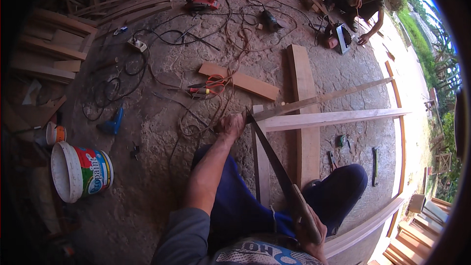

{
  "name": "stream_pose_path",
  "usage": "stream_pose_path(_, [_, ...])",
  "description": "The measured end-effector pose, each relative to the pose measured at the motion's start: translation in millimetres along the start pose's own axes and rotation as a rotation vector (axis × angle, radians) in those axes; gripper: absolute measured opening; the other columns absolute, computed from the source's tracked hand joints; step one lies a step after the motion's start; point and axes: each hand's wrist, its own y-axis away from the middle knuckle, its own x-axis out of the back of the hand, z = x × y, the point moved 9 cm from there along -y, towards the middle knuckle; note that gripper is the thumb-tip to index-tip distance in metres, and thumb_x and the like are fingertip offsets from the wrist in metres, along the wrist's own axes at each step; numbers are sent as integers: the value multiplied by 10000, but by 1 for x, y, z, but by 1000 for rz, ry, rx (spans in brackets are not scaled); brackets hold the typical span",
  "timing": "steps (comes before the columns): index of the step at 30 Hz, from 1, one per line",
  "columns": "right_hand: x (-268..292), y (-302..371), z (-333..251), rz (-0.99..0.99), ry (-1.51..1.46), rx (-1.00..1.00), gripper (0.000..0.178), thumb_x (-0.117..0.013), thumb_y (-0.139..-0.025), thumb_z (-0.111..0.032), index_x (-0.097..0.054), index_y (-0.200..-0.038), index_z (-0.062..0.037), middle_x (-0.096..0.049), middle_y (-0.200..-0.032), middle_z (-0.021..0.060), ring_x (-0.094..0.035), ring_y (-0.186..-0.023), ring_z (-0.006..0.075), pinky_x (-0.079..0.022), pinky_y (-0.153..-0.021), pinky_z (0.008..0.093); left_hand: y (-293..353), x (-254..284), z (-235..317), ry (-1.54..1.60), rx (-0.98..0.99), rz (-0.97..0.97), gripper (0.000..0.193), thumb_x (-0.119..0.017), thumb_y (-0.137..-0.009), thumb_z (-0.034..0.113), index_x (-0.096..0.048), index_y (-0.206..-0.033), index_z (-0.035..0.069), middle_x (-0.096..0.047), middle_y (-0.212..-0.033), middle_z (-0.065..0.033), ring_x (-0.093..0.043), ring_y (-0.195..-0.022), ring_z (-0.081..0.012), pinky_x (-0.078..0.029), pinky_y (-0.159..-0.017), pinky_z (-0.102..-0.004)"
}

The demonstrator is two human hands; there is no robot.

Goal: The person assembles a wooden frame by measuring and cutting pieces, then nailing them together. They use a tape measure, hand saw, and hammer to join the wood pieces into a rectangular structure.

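Note:
In my right hand (314,233) is the wooden handle of a handsaw (272,152). Its long dark blade slants up and left, the tip close to my left hand (230,126). My left fingers are closed at the near end of a narrow brown wood strip (338,95), where the blade crosses; the exact grip is partly hidden. A paler wood bar (338,119) runs just below the strip, joined or touching an upright-lying piece (262,167) between my legs. Both long pieces pass over a wide plank (305,88) on the ground.
A short board (240,82), orange-handled scissors (216,84) and cables lie ahead. Farther off are a red power tool (203,1) and a grinder (271,20). A paint bucket (73,172) stands left; a tape measure (341,141) lies right. Another person (358,0) crouches at far right.

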Motion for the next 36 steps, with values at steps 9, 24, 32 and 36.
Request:
stream_pose_path(9, [-61, -96, 32, -22, -317, -21, 469, -630, -979, -121, -560, -1424, 9, -694, -1074, 123, -630, -910, 127, -523, -796, 284, -6, -20, 3, 74, -22, -143, 472, -414, -1043, 440, -750, -1011, 110, -743, -925, -185, -732, -890, -402, -558, -774, -559])
stream_pose_path(24, [-56, -89, 45, 16, -308, -83, 498, -659, -938, -77, -572, -1423, -5, -703, -1196, 143, -656, -1020, 156, -538, -853, 306, -10, -23, 3, 64, -41, -147, 472, -450, -1037, 430, -757, -985, 76, -743, -862, -192, -740, -818, -389, -578, -704, -515])
stream_pose_path(32, [-51, -77, 52, -24, -333, -197, 491, -683, -946, -103, -574, -1414, 0, -687, -1113, 72, -624, -911, 111, -516, -760, 257, 26, -10, -180, 668, 376, 110, 322, -540, -1029, 349, -719, -1058, 83, -746, -992, -165, -717, -891, -385, -569, -814, -461])
stream_pose_path(36, [-48, -76, 46, -26, -334, -185, 470, -684, -958, -120, -578, -1403, -16, -670, -1043, 51, -602, -822, 85, -484, -673, 230, 136, -65, -173, 74, 293, -115, 392, -476, -1006, 371, -689, -1206, 111, -651, -1277, -206, -618, -1187, -410, -437, -1026, -614])
